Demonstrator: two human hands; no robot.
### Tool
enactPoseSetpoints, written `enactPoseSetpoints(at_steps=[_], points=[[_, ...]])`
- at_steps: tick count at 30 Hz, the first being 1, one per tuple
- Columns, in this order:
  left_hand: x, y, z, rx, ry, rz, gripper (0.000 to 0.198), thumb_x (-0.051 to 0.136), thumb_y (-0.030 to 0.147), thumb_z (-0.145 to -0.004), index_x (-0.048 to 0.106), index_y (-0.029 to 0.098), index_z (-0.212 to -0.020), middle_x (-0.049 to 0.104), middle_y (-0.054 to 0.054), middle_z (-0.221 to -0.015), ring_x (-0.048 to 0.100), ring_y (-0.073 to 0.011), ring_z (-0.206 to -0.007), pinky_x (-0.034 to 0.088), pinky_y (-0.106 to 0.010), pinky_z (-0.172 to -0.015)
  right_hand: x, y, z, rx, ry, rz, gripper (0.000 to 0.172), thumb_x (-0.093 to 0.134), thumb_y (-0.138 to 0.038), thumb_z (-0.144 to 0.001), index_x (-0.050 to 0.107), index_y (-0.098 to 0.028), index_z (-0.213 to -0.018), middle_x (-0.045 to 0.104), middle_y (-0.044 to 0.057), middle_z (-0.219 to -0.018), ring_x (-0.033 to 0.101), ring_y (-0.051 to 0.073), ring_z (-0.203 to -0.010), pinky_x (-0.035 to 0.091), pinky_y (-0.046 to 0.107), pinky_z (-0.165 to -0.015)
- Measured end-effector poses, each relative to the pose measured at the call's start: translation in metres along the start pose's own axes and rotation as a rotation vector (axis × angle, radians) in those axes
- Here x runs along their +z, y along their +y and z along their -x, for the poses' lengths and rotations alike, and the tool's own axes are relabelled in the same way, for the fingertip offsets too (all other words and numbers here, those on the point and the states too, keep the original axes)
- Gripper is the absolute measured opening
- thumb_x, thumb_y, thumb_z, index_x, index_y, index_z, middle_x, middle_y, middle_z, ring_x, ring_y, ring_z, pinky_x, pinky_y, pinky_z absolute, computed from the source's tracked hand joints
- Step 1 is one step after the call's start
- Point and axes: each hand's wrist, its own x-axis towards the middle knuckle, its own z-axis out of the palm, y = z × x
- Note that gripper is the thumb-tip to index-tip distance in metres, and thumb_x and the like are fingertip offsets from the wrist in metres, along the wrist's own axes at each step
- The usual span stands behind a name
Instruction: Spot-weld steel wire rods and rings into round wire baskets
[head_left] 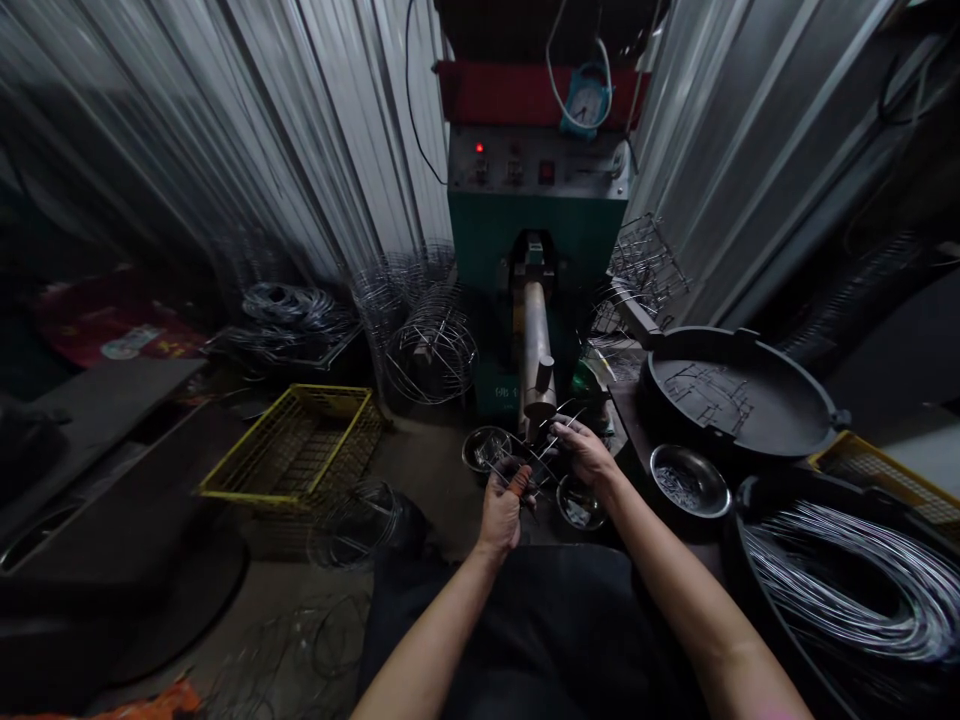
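Note:
In front of the green machine, both of my hands are close together below its metal arm (537, 335). My left hand (501, 510) is closed around one end of a bent wire piece (549, 452); something orange shows at its thumb, and I cannot tell whether it is a wrap or a handle. My right hand (587, 455) pinches the wire piece farther up, its fingertips just under the arm's end. A steel bowl of small metal parts (480, 462) stands just left of my hands. Another bowl (577, 518) sits below my right hand.
Round wire frames (431, 350) and a yellow-rimmed basket (289, 440) are on the left. To the right, a black pan (780, 420) holds wire pieces, beside a steel bowl (721, 490). A large coil of wire (885, 580) lies at the lower right.

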Motion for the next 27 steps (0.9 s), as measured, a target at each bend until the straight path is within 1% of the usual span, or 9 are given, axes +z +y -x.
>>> enactPoseSetpoints(at_steps=[6,11,17,22,27], points=[[0.002,0.004,-0.004,-0.027,0.014,0.013,0.037,0.070,0.035,-0.058,0.049,0.019,-0.084,0.049,0.007,-0.057,0.044,-0.0053,-0.043,0.034,-0.017,-0.037,0.002,0.001,-0.011,0.015,-0.012,0.003,0.028,0.075,-0.025,-0.052,0.061,-0.020,-0.075,0.062,-0.001,-0.067,0.057,0.011,-0.058,0.051,0.023,-0.050],[0.002,0.007,-0.008,-0.050,0.013,0.035,0.039,0.071,0.036,-0.057,0.049,0.020,-0.085,0.049,0.007,-0.057,0.043,-0.0043,-0.041,0.033,-0.017,-0.038,0.003,0.002,-0.018,-0.013,-0.024,0.045,0.027,0.074,-0.025,-0.053,0.061,-0.019,-0.076,0.063,0.000,-0.067,0.058,0.012,-0.059,0.050,0.023,-0.051],[0.004,0.009,-0.013,-0.034,-0.001,0.048,0.040,0.071,0.037,-0.056,0.049,0.019,-0.083,0.048,0.007,-0.056,0.042,-0.0043,-0.040,0.033,-0.017,-0.037,0.005,0.004,-0.025,-0.031,-0.024,0.060,0.028,0.073,-0.024,-0.054,0.060,-0.020,-0.078,0.063,0.000,-0.066,0.059,0.012,-0.058,0.049,0.023,-0.051],[0.006,0.011,-0.015,-0.061,0.008,0.059,0.041,0.071,0.039,-0.055,0.048,0.019,-0.082,0.048,0.007,-0.055,0.042,-0.0038,-0.039,0.031,-0.016,-0.037,0.008,0.002,-0.027,-0.044,-0.002,0.066,0.025,0.074,-0.025,-0.052,0.060,-0.020,-0.073,0.063,-0.001,-0.066,0.058,0.012,-0.058,0.049,0.023,-0.053],[0.008,0.014,-0.015,-0.082,-0.001,0.055,0.041,0.070,0.039,-0.057,0.047,0.020,-0.084,0.048,0.008,-0.051,0.041,-0.0044,-0.036,0.030,-0.016,-0.035,0.009,0.002,-0.028,-0.052,-0.004,0.083,0.027,0.075,-0.028,-0.049,0.059,-0.019,-0.067,0.061,-0.002,-0.060,0.058,0.013,-0.056,0.048,0.023,-0.049]])
